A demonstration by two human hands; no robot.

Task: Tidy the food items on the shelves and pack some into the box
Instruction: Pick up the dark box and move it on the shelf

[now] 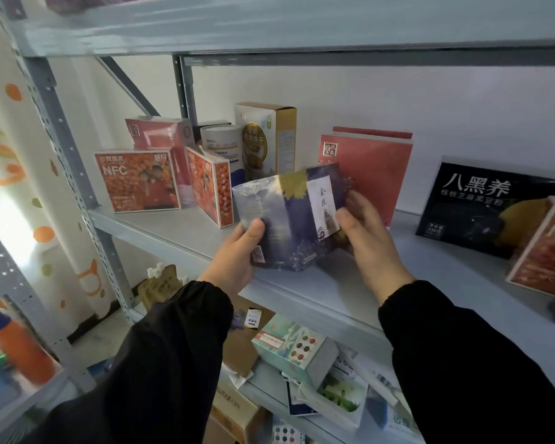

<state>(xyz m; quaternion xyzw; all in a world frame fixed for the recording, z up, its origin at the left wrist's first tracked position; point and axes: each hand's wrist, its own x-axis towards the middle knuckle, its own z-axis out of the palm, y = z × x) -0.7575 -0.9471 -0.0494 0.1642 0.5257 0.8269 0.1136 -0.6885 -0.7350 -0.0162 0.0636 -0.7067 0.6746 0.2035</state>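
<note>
**Position of the work item.** The dark blue-purple glossy packet with gold flower print and a white label strip [289,219] is being held over the front edge of the grey metal shelf [180,225]. It is sitting in the open stretch between the orange "NFC" cartons [138,181] toward the left end and the black flat pack with white lettering [481,200] toward the right end. The red flat box [375,168] is standing just behind it, against the back edge. Whether the packet's lower edge is touching the shelf cannot be told.

**State of the grips.** The left grip [237,254] is grasping the packet's lower left corner, with the thumb pressing on the front face. The right grip [366,238] is grasping the right edge beside the label strip, with the thumb on the front face. Neither grip is released.

**Governing relation.** The packet is lying between the two grips with its broad face turned toward the camera. Its top edge is rising toward the right. Its longer span appears to be running roughly along the shelf's front edge, so each grip is sitting at one end of it. Both grips are equally near, and the bare shelf surface is lying directly behind and below the packet. A placement is therefore judged to call for pushing toward the back edge. The packing box cannot be identified with certainty.
</note>
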